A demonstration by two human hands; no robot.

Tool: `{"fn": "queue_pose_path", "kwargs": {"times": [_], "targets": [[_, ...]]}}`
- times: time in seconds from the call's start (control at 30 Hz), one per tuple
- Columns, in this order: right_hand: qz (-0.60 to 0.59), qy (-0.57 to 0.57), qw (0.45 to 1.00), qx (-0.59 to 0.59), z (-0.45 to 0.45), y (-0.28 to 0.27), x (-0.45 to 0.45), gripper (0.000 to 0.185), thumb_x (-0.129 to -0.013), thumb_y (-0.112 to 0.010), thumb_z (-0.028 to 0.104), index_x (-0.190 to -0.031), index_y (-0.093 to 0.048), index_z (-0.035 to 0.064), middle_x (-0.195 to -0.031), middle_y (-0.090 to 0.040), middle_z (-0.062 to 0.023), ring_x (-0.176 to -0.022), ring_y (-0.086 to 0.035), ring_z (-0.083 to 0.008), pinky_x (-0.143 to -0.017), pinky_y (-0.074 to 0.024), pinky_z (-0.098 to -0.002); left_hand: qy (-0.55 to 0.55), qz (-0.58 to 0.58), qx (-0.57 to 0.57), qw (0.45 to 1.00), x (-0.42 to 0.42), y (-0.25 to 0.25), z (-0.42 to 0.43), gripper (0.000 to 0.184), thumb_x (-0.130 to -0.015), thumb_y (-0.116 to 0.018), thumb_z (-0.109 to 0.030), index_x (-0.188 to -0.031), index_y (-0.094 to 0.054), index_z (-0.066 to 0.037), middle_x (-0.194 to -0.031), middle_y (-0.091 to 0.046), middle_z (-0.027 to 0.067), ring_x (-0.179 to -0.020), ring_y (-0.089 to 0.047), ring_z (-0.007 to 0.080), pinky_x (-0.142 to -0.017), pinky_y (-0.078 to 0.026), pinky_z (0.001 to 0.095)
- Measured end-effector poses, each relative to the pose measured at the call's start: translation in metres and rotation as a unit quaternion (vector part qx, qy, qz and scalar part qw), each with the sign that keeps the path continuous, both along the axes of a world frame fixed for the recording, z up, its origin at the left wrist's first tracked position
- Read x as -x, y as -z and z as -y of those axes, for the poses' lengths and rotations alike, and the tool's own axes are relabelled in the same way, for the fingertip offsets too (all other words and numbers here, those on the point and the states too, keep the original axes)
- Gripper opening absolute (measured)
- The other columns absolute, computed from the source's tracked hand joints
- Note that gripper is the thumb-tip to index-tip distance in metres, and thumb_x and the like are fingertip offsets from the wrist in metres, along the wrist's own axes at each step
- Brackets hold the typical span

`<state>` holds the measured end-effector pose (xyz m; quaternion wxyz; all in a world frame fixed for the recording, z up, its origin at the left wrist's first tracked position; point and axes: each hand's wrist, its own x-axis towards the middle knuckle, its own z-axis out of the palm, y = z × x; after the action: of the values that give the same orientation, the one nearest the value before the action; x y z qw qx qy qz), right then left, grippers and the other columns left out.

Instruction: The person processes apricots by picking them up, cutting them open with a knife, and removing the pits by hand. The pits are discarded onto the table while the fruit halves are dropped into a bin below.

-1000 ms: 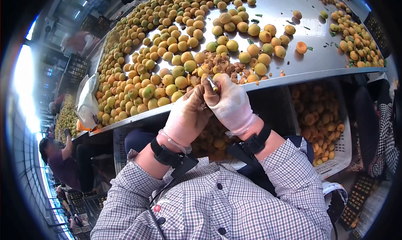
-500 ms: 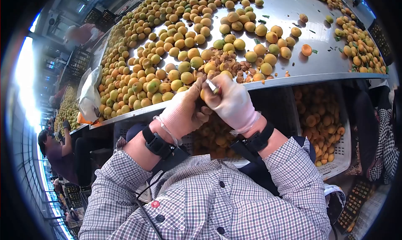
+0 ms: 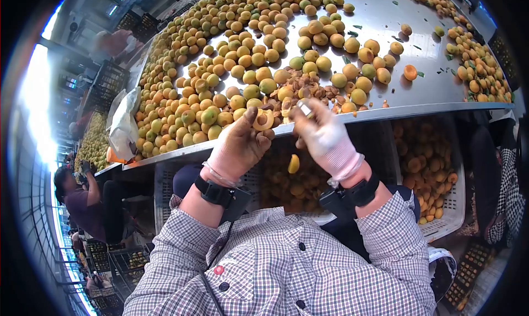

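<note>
My left hand [image 3: 238,148], in a thin glove, pinches a cut apricot half [image 3: 263,120] between thumb and fingers, its hollow turned up. My right hand [image 3: 325,137], also gloved, is closed around a small pale-ended tool [image 3: 304,108]; most of it is hidden by the fingers. Between and below the hands, another apricot piece [image 3: 293,163] hangs in mid-air above a crate of apricots [image 3: 297,189]. Just beyond my fingers, a heap of brown apricot pits [image 3: 306,87] lies on the metal table [image 3: 386,104] among whole apricots [image 3: 220,68].
The table's raised front edge runs just past my hands. A white crate [image 3: 449,222] of apricot halves stands under the table at right. A white plastic bag [image 3: 125,123] hangs at the table's left corner. A person [image 3: 82,200] works at far left.
My hands have moved apart, the right one going rightward. The apricot half in my left hand now shows its cut face, and an apricot piece is dropping below.
</note>
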<state>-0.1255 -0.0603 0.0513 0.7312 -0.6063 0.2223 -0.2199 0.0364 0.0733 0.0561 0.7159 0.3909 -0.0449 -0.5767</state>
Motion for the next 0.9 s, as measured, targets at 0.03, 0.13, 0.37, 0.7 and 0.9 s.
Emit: {"fn": "queue_pose_path", "kwargs": {"times": [0.03,0.13,0.37,0.7,0.9], "targets": [[0.075,0.04,0.993,-0.076,0.0,-0.005,0.001,0.025,-0.099,-0.059,0.025,-0.107,-0.063,0.002,-0.072,-0.058,-0.0004,-0.058,-0.057,-0.0084,-0.054,-0.0488,-0.0234,-0.004,0.04,-0.029,0.999,0.003,0.002,0.001,0.032,-0.101,-0.058,-0.033,-0.114,-0.057,-0.004,-0.101,-0.064,0.0062,-0.082,-0.064,0.0161,-0.067,-0.051,0.0232],[0.149,0.123,0.951,-0.239,0.008,-0.021,-0.007,0.03,-0.101,-0.052,0.028,-0.09,-0.058,0.0012,-0.062,-0.046,-0.0002,-0.046,-0.042,-0.0107,-0.044,-0.0406,-0.027,0.033,0.104,-0.038,0.993,0.018,-0.002,0.006,0.029,-0.101,-0.059,-0.031,-0.113,-0.059,-0.005,-0.1,-0.063,0.004,-0.083,-0.065,0.0155,-0.067,-0.051,0.0241],[0.221,0.22,0.892,-0.326,0.02,-0.021,-0.023,0.038,-0.099,-0.058,0.035,-0.072,-0.045,0.0117,-0.056,-0.035,0.0006,-0.043,-0.034,-0.0115,-0.04,-0.0306,-0.029,0.102,0.148,-0.048,0.983,0.035,0.005,0.018,0.045,-0.101,-0.058,-0.033,-0.135,-0.053,-0.006,-0.098,-0.06,-0.0016,-0.083,-0.06,0.0113,-0.068,-0.046,0.0213],[0.225,0.338,0.867,-0.288,0.033,-0.015,-0.033,0.038,-0.098,-0.06,0.033,-0.07,-0.043,0.0137,-0.053,-0.037,0.0023,-0.037,-0.029,-0.0097,-0.035,-0.0212,-0.0272,0.064,0.152,-0.055,0.985,0.054,0.003,0.035,0.048,-0.101,-0.058,-0.03,-0.14,-0.049,-0.004,-0.105,-0.06,0.0024,-0.087,-0.06,0.0116,-0.071,-0.05,0.0232],[0.242,0.354,0.878,-0.213,0.035,-0.013,-0.041,0.039,-0.097,-0.063,0.033,-0.069,-0.046,0.011,-0.055,-0.043,0.0019,-0.039,-0.034,-0.008,-0.036,-0.024,-0.0239,0.028,0.017,0.032,0.999,0.053,0.019,0.047,0.04,-0.097,-0.058,-0.006,-0.135,-0.049,0.0,-0.11,-0.061,0.0065,-0.09,-0.062,0.0155,-0.077,-0.053,0.0271]]}}
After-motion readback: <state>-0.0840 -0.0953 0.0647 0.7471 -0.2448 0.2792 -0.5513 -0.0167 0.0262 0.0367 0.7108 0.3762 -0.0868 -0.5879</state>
